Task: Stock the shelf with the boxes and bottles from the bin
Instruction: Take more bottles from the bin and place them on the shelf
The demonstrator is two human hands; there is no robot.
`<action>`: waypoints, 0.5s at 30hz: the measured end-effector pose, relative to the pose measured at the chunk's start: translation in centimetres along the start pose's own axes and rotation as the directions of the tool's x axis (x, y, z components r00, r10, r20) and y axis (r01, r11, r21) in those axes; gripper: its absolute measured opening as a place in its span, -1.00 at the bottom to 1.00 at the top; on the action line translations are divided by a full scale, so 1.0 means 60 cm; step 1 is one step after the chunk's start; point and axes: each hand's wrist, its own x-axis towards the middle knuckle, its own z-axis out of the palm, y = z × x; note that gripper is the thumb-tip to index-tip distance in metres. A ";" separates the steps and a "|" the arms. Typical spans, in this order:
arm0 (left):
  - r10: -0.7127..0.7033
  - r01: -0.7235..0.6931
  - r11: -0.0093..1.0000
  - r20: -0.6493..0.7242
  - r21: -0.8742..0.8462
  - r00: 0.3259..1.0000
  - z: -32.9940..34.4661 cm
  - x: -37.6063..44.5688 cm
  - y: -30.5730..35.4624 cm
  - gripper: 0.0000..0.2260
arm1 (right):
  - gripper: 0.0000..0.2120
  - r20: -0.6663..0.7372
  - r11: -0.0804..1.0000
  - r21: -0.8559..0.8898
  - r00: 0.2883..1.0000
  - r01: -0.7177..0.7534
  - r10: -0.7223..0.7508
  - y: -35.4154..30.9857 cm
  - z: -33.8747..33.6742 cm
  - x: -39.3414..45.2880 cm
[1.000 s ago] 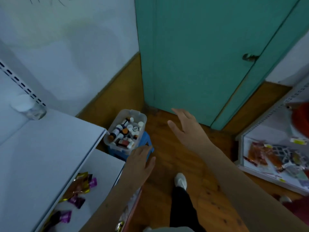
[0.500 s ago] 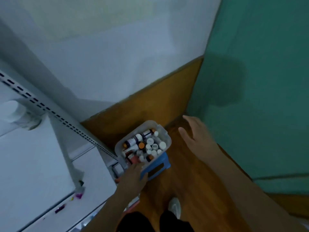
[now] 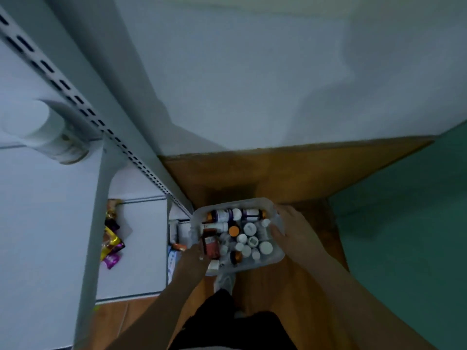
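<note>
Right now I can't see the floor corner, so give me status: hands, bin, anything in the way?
Left hand at bin's near-left corner, grip unclear. Right hand on its right rim. Bin full of bottles. Shelf post close left.

left hand (image 3: pixel 195 257) fingertips hidden behind red bottle (image 3: pixel 211 245), bottle labels too blurred to read

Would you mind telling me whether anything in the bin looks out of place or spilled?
Nothing is spilled. The bottles in the bin are jumbled, some upright, some lying on their sides. The left hand and right hand are at its edges.
</note>
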 end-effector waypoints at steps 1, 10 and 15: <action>-0.035 0.035 0.999 0.000 0.001 0.999 0.006 0.014 0.002 -0.67 | -0.55 0.047 0.999 -0.031 0.999 0.016 -0.015 0.006 0.007 0.015; -0.224 0.218 0.974 -0.103 -0.070 0.969 0.066 0.094 0.010 -0.61 | -0.46 0.419 0.966 -0.153 0.899 0.208 -0.127 0.079 0.130 0.171; -0.229 0.195 0.966 -0.214 -0.169 0.950 0.124 0.141 -0.011 -0.62 | -0.44 0.544 0.921 -0.188 0.817 0.340 -0.191 0.102 0.237 0.251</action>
